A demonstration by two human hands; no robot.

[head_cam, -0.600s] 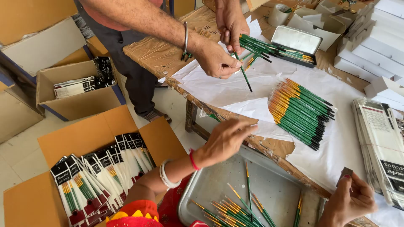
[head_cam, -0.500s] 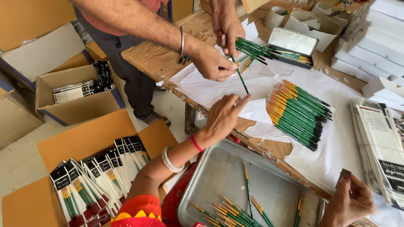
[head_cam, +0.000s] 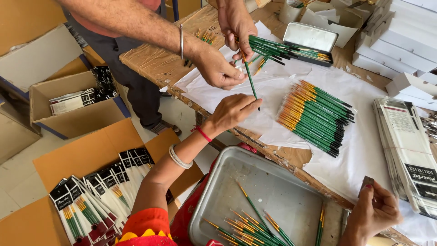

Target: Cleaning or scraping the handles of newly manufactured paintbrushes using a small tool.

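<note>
Bright, even daylight, soft shadows, sharp focus throughout, slight wide-angle stretch at the edges.

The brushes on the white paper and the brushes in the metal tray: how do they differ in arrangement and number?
The brushes on the white paper lie side by side in one neat, tight fan, bristle ends toward the left; the brushes in the metal tray lie loose and crossed at mixed angles. The paper group is large and dense; the tray holds fewer, mostly in its near corner, leaving much of the tray floor bare. Both sets have green handles with yellow-orange parts near the bristles.

A slim green-handled paintbrush (head_cam: 249,78) stands nearly upright above white paper (head_cam: 273,91).
</note>
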